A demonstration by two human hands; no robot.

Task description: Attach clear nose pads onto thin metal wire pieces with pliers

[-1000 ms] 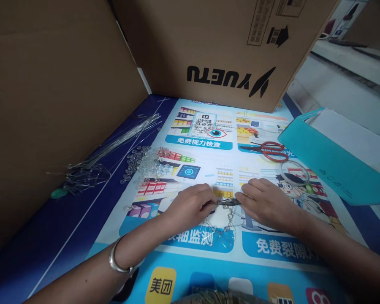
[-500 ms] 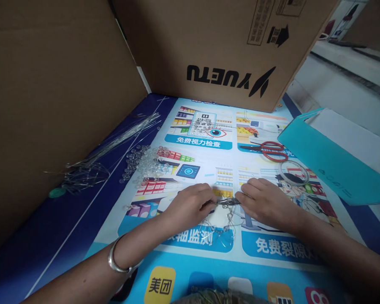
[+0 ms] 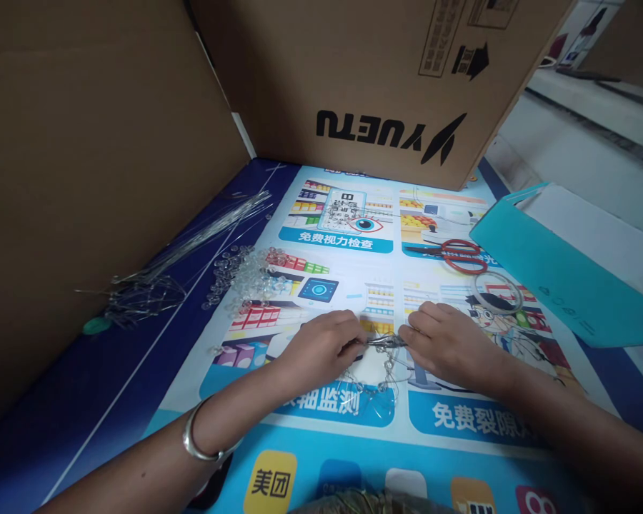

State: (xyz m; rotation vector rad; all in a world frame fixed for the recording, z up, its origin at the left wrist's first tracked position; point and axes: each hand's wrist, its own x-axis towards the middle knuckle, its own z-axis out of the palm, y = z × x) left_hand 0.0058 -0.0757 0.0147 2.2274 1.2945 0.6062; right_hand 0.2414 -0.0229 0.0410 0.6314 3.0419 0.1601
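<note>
My left hand (image 3: 326,344) and my right hand (image 3: 447,341) are level with each other, fingers pinched on opposite ends of a short, dark-silver bundle of wire (image 3: 384,342). Below that bundle a loop of clear beads (image 3: 381,387) strung on thin strands lies over the printed table cover, partly behind my left fingers. Both sets of fingertips hide the bundle's ends, so how far it runs into each grip is unclear. To the left of my hands is a loose pile of clear beads (image 3: 251,277).
A bunch of thin wires (image 3: 208,232) with a tangled end lies on the left. Red-handled scissors (image 3: 464,255) and a coil of clear line (image 3: 497,294) are on the right, near a teal box (image 3: 562,278). Tall cardboard (image 3: 364,78) stands behind and left.
</note>
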